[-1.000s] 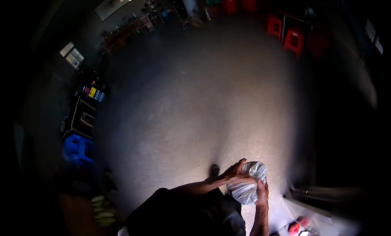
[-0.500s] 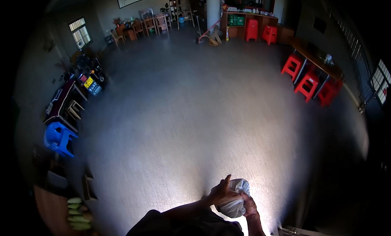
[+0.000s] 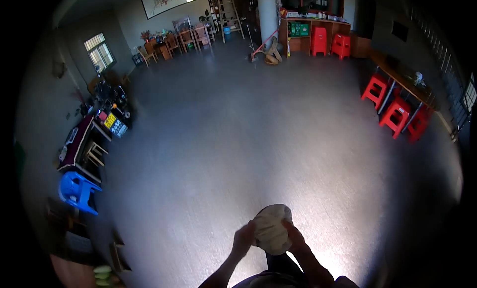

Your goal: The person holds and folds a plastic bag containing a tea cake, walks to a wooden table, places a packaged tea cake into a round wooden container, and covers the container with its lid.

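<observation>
A pale, rounded, wrinkled bundle (image 3: 273, 229) is held up in front of my body, low in the head view. It looks like soft cloth or a bag, though I cannot make out which. Gripping its left edge is my left hand (image 3: 244, 238), fingers closed and partly in shadow. My right hand (image 3: 293, 235) holds the opposite edge, with the thumb lying over the front. Beneath the bundle I see part of my dark clothing and the brightly lit floor (image 3: 226, 154).
Red stools (image 3: 395, 116) stand by a long table (image 3: 405, 79) on the right. Along the left are a blue plastic chair (image 3: 79, 191), a cloth-covered table (image 3: 79, 139) and a motorbike (image 3: 110, 97). Green vegetables (image 3: 103, 275) lie at lower left. A pillar (image 3: 268, 20) rises at the back.
The bundle has turned in my hands and shifted slightly left and up. My left hand has moved from across its top to its left edge. The camera view has tilted and shifted.
</observation>
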`<state>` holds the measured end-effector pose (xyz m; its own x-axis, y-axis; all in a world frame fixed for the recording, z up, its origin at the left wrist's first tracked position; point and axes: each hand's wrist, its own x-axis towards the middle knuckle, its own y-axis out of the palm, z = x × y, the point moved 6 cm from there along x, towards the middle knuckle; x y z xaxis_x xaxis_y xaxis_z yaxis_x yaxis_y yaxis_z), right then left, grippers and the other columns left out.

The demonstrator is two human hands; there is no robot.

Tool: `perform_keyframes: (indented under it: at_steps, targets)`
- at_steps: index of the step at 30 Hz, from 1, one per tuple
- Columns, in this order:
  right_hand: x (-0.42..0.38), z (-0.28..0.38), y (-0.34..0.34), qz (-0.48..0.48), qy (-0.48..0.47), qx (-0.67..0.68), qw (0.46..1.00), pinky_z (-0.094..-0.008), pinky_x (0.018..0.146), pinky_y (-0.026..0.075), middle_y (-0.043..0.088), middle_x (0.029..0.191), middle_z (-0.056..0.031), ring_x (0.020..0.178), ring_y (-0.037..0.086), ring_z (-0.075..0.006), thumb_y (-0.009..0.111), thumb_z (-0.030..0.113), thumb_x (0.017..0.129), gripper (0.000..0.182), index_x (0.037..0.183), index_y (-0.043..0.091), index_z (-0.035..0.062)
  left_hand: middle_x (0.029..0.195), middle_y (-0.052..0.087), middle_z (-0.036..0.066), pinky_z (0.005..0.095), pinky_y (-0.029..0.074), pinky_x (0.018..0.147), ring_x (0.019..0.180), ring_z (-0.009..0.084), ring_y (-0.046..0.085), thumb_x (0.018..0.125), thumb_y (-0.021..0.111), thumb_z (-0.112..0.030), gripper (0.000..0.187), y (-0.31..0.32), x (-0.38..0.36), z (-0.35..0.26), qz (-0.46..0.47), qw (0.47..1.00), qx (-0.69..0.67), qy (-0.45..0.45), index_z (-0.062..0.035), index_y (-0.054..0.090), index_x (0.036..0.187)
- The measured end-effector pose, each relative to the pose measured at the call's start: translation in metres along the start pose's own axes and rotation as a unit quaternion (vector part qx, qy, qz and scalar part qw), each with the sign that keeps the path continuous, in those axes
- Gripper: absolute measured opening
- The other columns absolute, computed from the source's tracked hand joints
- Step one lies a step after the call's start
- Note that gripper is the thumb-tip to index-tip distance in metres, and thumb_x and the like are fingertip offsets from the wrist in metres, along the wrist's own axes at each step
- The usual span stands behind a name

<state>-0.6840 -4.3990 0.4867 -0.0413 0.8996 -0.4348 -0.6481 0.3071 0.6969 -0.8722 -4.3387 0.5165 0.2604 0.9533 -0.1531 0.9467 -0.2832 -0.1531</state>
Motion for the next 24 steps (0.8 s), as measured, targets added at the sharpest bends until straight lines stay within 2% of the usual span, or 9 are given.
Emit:
perform_keyframes:
  at_steps: [1,7,8,10,13,16,18,21,24]
  targets:
    - [0.046,0.01,-0.007,-0.013,0.003,-0.022,1.0,-0.0387,0.101,0.049,0.061,0.13,-0.0162,0.116,0.062,-0.0259,0.056,0.035,0.101,0.054,0.138,0.048,-0.0033,0.085,0.067,0.004,0.0308,0.052,0.061,0.071,0.0123,0.06,0.105,0.049,-0.042,0.047,0.008,0.022,-0.006,-0.016,0.978,-0.133,-0.16,0.0,0.065,0.116]
    - [0.204,0.053,0.075,-0.048,0.06,-0.205,0.976,-0.033,0.08,0.056,0.068,0.108,-0.0133,0.088,0.067,-0.0206,0.065,0.044,0.094,0.059,0.128,0.058,-0.003,0.082,0.067,0.021,0.0431,0.053,0.068,0.078,0.0335,0.068,0.107,0.038,-0.039,0.043,-0.073,0.166,-0.028,-0.173,0.952,0.241,0.069,-0.0032,0.062,0.105]
    - [0.213,0.07,0.099,-0.06,0.066,-0.268,0.959,-0.032,0.076,0.055,0.068,0.103,-0.0122,0.082,0.064,-0.0192,0.065,0.045,0.094,0.059,0.127,0.059,-0.0029,0.08,0.066,0.021,0.0494,0.049,0.062,0.077,0.0444,0.064,0.105,0.041,-0.023,0.029,-0.085,0.18,-0.052,-0.18,0.952,0.234,0.084,-0.0019,0.061,0.101]
    - [0.239,0.109,0.158,-0.069,0.071,-0.37,0.924,-0.0303,0.069,0.052,0.067,0.096,-0.0099,0.072,0.058,-0.0167,0.064,0.046,0.095,0.059,0.127,0.06,-0.0027,0.076,0.065,0.022,0.0465,0.047,0.059,0.066,0.0354,0.063,0.105,0.044,-0.028,0.036,-0.117,0.228,-0.066,-0.204,0.909,0.351,0.095,0.0016,0.062,0.094]
    - [0.316,0.124,0.181,-0.033,0.081,-0.439,0.894,-0.0285,0.062,0.048,0.064,0.089,-0.0069,0.064,0.048,-0.0145,0.06,0.044,0.098,0.055,0.128,0.058,-0.0025,0.065,0.058,0.009,0.0382,0.041,0.057,0.065,0.0126,0.045,0.104,0.049,-0.04,0.054,-0.146,0.288,-0.078,-0.275,0.96,-0.038,-0.041,0.0045,0.061,0.076]
    - [0.381,0.155,0.228,0.042,-0.05,-0.376,0.924,-0.0309,0.075,0.051,0.066,0.097,-0.0094,0.079,0.058,-0.0168,0.054,0.038,0.101,0.05,0.133,0.054,-0.0008,0.066,0.057,0.004,0.0378,0.041,0.057,0.066,0.0126,0.046,0.106,0.045,-0.041,0.056,-0.174,0.367,-0.12,-0.268,0.963,0.032,0.01,0.0048,0.061,0.078]
    - [0.433,0.169,0.244,0.078,-0.098,-0.365,0.923,-0.0342,0.088,0.052,0.067,0.11,-0.0133,0.097,0.065,-0.0218,0.051,0.032,0.103,0.046,0.139,0.05,0.0026,0.077,0.063,0.006,0.0368,0.048,0.064,0.07,0.0149,0.055,0.106,0.042,-0.045,0.054,-0.186,0.429,-0.086,-0.245,0.957,-0.131,-0.078,0.0032,0.065,0.096]
    - [0.515,0.207,0.26,-0.043,0.113,-0.294,0.948,-0.0377,0.097,0.051,0.063,0.127,-0.0175,0.111,0.064,-0.0291,0.053,0.037,0.101,0.053,0.141,0.047,0.0018,0.096,0.066,0.007,0.038,0.056,0.074,0.083,0.0188,0.065,0.105,0.045,-0.044,0.046,-0.191,0.546,-0.052,-0.142,0.93,-0.324,-0.095,-0.0051,0.062,0.122]
    - [0.588,0.275,0.279,0.052,-0.317,-0.608,0.726,-0.0375,0.096,0.052,0.065,0.122,-0.0162,0.109,0.065,-0.0272,0.054,0.045,0.1,0.061,0.135,0.051,-0.0052,0.106,0.066,0.01,0.037,0.057,0.071,0.09,0.0177,0.066,0.105,0.048,-0.042,0.044,-0.198,0.642,-0.099,-0.09,0.964,-0.243,-0.063,-0.0076,0.058,0.129]
